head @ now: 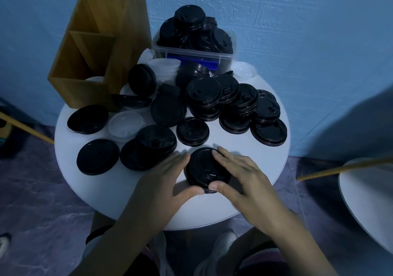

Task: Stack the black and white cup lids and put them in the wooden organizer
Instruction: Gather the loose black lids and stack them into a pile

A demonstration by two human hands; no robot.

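A short stack of black lids [204, 170] stands near the front of the round white table [212, 212]. My left hand [161, 182] flanks it on the left, fingers straight, thumb touching its front rim. My right hand [240, 175] lies on its right side, fingers straight over the top, thumb at the front rim. Several loose black lids [204, 99] and white lids [125, 124] cover the table behind. The wooden organizer [89, 63] stands at the back left; a white lid [94, 79] shows in its front compartment.
A clear plastic bin [191, 52] heaped with black lids [189, 18] sits at the back by the blue wall. A second white table edge [361, 201] and a wooden stick [340, 167] are at the right. My knees are below the table's front edge.
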